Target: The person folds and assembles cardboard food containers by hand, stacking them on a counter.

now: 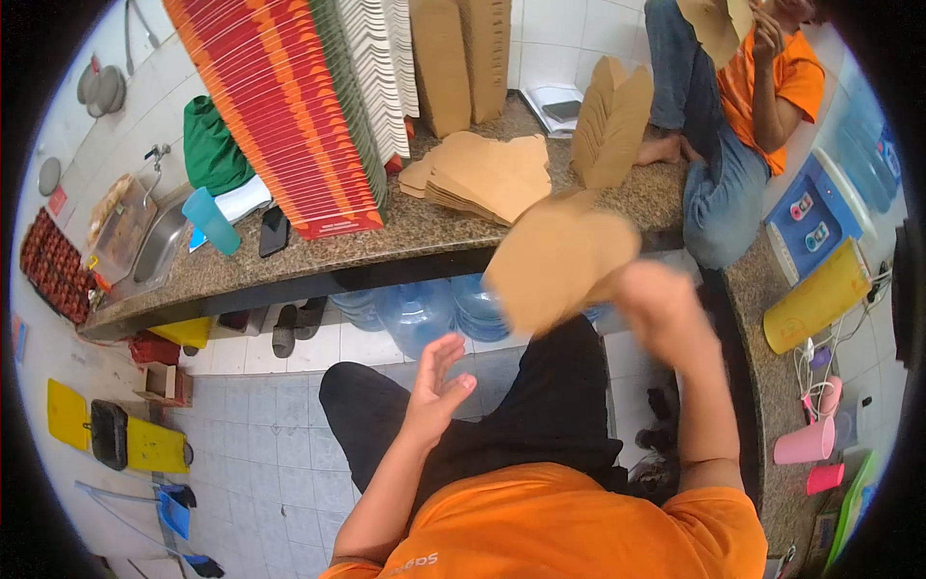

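My right hand (661, 307), smeared by motion, grips the edge of a flat brown cardboard cutout (559, 259) with rounded lobes. This piece hangs above my lap, just off the counter's front edge. My left hand (439, 394) is raised over my thigh, fingers apart and nothing in it. On the granite counter (328, 265) ahead lies a pile of similar flat cardboard cutouts (497, 177). Right of that pile stands a row of nested, folded cardboard pieces (612, 124).
A tall stack of red cartons (275, 116) rises on the counter, beside brown cardboard stacks (444, 68). A phone (274, 232) and a teal cup (212, 222) lie to its left. At right, a seated person (719, 145) holds cardboard. Large water bottles (415, 314) stand below.
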Motion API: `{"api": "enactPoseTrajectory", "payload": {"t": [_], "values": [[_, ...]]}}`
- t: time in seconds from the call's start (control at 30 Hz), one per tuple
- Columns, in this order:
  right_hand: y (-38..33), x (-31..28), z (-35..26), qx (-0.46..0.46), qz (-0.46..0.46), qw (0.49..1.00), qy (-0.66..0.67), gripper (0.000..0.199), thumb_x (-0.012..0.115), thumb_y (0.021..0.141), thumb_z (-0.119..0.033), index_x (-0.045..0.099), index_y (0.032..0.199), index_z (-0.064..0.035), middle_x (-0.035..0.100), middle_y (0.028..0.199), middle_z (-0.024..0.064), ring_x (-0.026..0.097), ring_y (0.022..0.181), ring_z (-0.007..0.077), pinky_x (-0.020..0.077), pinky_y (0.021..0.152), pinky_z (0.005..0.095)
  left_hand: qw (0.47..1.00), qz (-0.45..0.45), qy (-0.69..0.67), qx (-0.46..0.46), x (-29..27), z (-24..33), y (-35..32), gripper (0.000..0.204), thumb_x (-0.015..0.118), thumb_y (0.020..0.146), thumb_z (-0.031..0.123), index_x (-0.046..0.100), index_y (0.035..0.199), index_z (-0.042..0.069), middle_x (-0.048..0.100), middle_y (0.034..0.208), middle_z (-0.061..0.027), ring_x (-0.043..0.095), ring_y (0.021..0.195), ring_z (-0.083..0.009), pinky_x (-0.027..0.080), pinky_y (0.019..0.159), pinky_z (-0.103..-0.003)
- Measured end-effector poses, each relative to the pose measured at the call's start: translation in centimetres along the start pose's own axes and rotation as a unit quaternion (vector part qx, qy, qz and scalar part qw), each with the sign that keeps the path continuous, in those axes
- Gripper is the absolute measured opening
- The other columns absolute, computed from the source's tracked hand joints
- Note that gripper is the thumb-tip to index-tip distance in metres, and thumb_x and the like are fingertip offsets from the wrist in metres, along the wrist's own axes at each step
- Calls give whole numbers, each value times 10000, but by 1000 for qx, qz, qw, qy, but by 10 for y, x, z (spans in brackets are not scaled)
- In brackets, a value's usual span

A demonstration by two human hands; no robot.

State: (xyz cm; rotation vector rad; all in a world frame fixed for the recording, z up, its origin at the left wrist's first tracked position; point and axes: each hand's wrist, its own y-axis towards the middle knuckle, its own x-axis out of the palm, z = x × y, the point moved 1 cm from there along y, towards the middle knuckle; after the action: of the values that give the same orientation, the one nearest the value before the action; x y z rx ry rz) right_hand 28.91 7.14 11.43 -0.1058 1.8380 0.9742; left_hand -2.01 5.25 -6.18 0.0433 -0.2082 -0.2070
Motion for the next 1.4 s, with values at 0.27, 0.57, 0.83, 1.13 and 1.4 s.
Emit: {"api": "enactPoseTrajectory", "payload": {"t": [0.27,0.57,0.83,1.13,1.4], "values": [[31,-26,200,203,-49,941,-268,221,684,869,-54,615,1078,-30,705,975,241,664,987,475,529,824,532,963,86,-118,-226,-49,-128,12,305,594,1046,133,503,1336,118,651,1318,-132,644,1185,-242,517,953,-408],[106,86,102,39,26,999,-14,314,780,847,-166,709,1099,6,709,1121,214,650,1115,398,512,989,463,957,59,-61,-276,-63,-146,12,279,639,1042,193,530,1286,114,678,1249,-129,667,1108,-217,538,889,-382],[143,178,121,78,-103,984,123,370,750,932,-296,712,1163,-9,738,1126,240,699,1092,413,543,954,470,940,65,-107,-317,-69,-145,20,353,656,1040,232,492,1330,115,672,1244,-139,664,1107,-234,549,906,-398],[131,178,142,127,-138,954,234,303,795,906,-274,754,1064,-19,785,1036,158,749,990,285,565,907,385,941,44,-95,-321,-66,-140,17,312,611,1030,166,493,1316,127,670,1263,-128,656,1142,-217,540,916,-390],[129,181,148,128,-126,964,196,286,807,915,-276,771,1064,-35,781,952,115,723,899,193,558,854,365,949,31,-92,-299,-63,-141,20,272,585,1036,162,503,1294,133,678,1270,-127,664,1138,-215,543,901,-385]]}}
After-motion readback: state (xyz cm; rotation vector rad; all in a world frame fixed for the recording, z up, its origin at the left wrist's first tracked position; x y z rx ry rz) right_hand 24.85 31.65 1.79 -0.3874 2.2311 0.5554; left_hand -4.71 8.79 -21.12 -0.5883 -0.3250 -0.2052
